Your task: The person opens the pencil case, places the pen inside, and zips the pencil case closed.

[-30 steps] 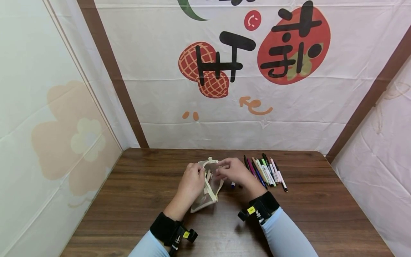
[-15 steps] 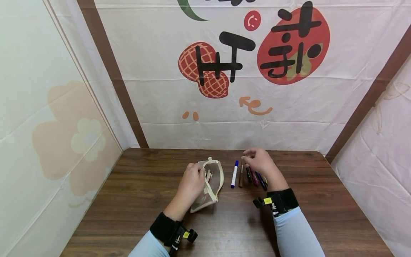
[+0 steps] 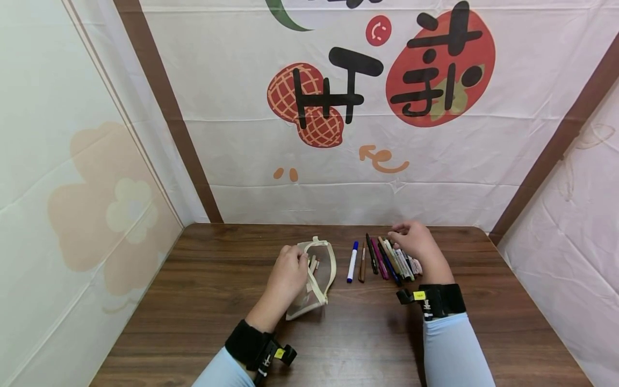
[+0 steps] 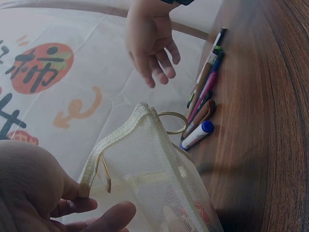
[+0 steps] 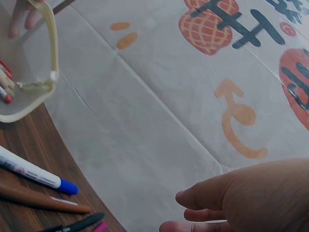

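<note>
My left hand (image 3: 287,273) pinches the rim of a cream mesh pencil pouch (image 4: 145,159) between thumb and fingers. The pouch's zip opening gapes to the right, and several pens with red ends (image 5: 6,89) show inside it in the right wrist view. Over the right part of a row of pens hovers my right hand (image 3: 415,244), its fingers relaxed and nothing between them. Nearest the pouch in that row lie a white marker with a blue cap (image 3: 352,263) and a brown pen (image 3: 362,264). The row's far right end is partly hidden by the right hand.
More pens (image 3: 379,258) in black, magenta, blue and green lie side by side in the row, close to the back edge of the brown wooden table (image 3: 217,301). A white printed cloth (image 3: 242,140) hangs right behind the table, with further cloth at both sides.
My right hand has moved from the pouch's opening rightward across the row of pens, uncovering the blue-capped marker and the brown pen. The left hand stays on the pouch rim.
</note>
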`<state>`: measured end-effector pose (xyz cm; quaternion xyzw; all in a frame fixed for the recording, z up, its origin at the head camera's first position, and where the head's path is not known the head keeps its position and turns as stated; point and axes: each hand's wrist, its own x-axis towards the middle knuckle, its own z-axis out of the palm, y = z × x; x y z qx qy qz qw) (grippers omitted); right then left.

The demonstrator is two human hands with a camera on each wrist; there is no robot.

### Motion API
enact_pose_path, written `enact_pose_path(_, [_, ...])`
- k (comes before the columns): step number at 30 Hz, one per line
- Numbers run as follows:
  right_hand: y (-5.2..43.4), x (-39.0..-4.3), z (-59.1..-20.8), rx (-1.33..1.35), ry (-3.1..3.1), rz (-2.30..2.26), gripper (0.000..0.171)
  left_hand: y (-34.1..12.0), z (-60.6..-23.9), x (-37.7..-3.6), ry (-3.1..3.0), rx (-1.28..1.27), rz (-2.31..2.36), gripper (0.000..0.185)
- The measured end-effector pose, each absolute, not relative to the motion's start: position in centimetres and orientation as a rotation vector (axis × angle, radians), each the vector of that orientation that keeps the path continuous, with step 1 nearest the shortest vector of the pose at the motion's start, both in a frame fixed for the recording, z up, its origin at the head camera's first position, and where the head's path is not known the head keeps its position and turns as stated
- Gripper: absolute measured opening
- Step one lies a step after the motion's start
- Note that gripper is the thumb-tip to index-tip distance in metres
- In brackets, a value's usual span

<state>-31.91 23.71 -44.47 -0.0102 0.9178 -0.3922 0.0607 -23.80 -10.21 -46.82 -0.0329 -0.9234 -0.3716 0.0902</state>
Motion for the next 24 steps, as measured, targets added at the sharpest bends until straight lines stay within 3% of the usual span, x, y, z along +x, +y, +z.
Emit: enact_pose_path(24, [28.5, -31.8, -46.9, 0.284, 2.848, -0.761, 0.046, -10.2, -47.0, -24.0, -2.752, -0.1, -1.103, 0.022])
